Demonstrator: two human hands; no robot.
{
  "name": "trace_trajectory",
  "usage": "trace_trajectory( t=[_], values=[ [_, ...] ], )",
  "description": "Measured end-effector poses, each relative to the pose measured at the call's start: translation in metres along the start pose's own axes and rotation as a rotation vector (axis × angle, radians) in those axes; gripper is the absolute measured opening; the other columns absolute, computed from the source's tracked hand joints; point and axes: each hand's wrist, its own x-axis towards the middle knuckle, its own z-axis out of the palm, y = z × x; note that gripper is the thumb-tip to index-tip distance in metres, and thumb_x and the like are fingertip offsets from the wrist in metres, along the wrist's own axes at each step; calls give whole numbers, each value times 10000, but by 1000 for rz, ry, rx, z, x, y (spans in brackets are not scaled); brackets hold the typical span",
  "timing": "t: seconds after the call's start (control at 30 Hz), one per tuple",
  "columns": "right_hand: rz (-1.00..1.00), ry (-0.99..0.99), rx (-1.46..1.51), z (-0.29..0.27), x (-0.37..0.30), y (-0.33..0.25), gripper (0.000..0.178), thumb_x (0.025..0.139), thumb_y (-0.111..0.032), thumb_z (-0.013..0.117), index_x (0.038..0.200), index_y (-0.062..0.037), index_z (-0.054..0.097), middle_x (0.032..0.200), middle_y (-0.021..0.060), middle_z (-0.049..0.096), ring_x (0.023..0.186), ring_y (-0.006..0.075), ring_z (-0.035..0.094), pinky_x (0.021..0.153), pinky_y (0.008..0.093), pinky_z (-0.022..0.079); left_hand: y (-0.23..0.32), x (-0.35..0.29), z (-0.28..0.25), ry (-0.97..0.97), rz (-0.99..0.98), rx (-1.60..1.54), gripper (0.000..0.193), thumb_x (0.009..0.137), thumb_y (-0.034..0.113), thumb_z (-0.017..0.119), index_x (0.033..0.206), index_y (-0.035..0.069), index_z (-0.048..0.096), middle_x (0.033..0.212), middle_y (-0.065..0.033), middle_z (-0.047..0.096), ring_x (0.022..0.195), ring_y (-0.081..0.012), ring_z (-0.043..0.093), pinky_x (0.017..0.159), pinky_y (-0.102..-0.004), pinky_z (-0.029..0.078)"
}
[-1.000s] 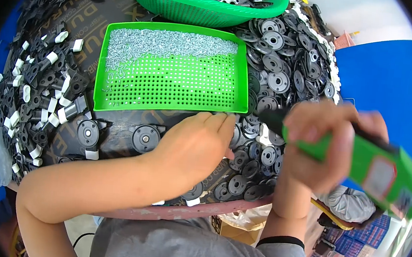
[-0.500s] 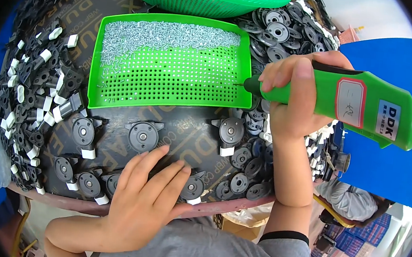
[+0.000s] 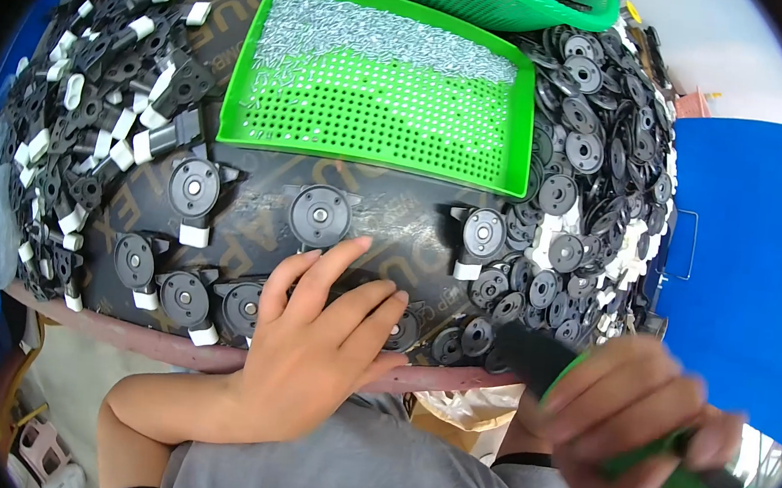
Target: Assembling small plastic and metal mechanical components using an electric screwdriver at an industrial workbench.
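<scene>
My left hand (image 3: 315, 345) lies spread, palm down, at the table's near edge, partly covering some black disc assemblies. Its fingertips come to the lower rim of a round black disc assembly (image 3: 320, 216); whether they press on it I cannot tell. More assemblies with white ends, such as one at the left (image 3: 194, 189) and one at the right (image 3: 483, 234), stand around the hand. Blurred by motion, my right hand (image 3: 633, 418) is wrapped round a green electric screwdriver (image 3: 531, 356). The tool's black nose points up and left, near loose discs; its bit cannot be made out.
Beyond my left hand sits a green perforated tray (image 3: 371, 158) with small silver screws (image 3: 374, 31). A green basket (image 3: 489, 4) stands behind it. Black parts with white ends (image 3: 125, 124) pile up at left, black discs (image 3: 584, 150) at right.
My right hand has swung the screwdriver from the tray's right side down toward the near right, its nose now turned up-left. The whole view has shifted; my left hand stays spread among the assemblies.
</scene>
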Motion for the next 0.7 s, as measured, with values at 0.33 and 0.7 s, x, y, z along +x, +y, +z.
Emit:
trace_trajectory(
  t=[0.33,0.7],
  values=[
    [-25,-224,97,15,-23,0,309,954,-100,618,1103,-66,349,758,135,599,558,265,630,457,388,535,-2,-3,11,49,-8,-53,473,734,322,797,1137,92,704,1104,-10,681,1290,-307,507,1028,-482,322],
    [13,-177,3,24,-29,5,317,929,-101,612,1093,-74,342,704,79,582,481,213,611,415,320,533,-4,-5,14,63,17,-62,475,750,324,776,1148,77,691,1125,-19,681,1296,-295,509,1027,-477,333]
  ],
)
